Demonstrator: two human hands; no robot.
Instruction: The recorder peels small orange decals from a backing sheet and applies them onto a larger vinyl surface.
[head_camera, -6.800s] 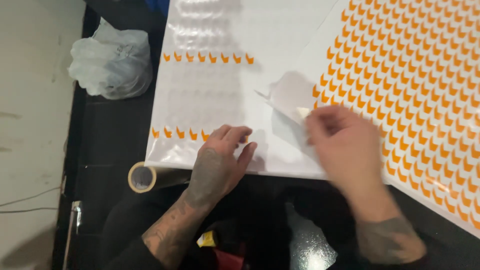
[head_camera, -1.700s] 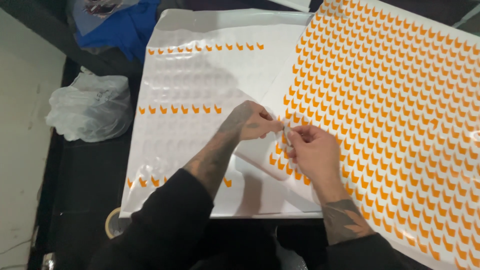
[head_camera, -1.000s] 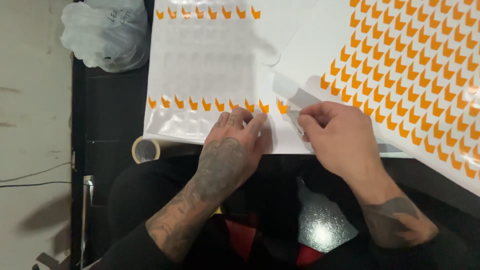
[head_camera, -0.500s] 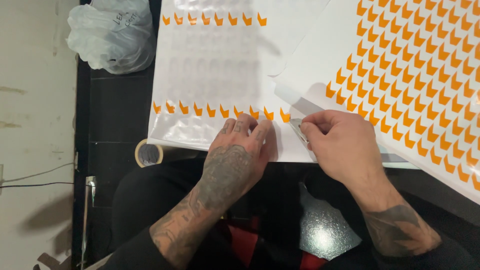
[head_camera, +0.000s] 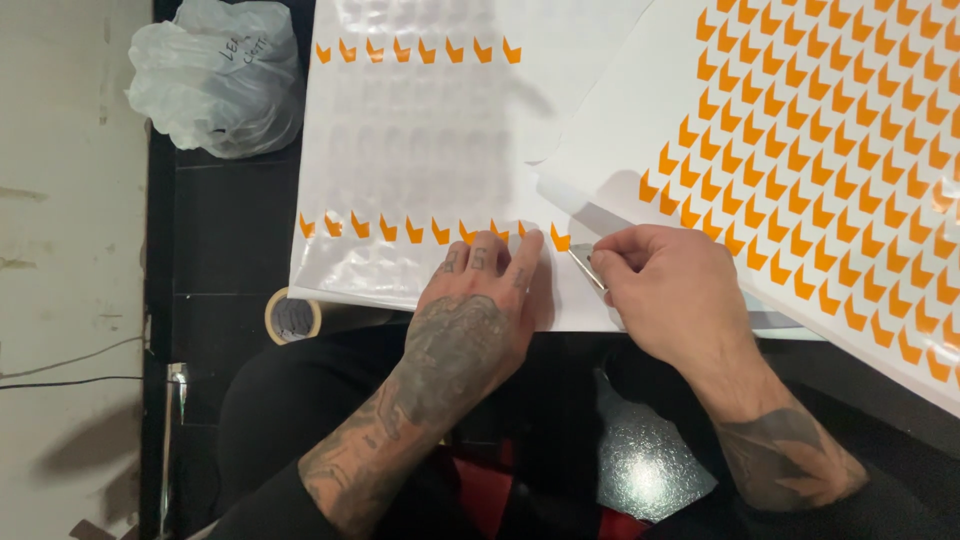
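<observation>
Head view: our left hand (head_camera: 478, 300) lies flat, fingers spread and unclenched, pressing the white sheet (head_camera: 420, 150) at its lower row of orange arrow stickers (head_camera: 415, 231). Our right hand (head_camera: 670, 290) has its grip pinched closed on a slim metal tool (head_camera: 586, 268), tip just beside the last sticker (head_camera: 560, 239). A second sticker sheet (head_camera: 830, 150) overlaps at right. A tape roll (head_camera: 293, 317) and plastic bag (head_camera: 215, 75) rest on the dark worktop (head_camera: 230, 220).

Bright overhead light, glare on the glossy white sheet (head_camera: 420, 130) (mostly sharp).
</observation>
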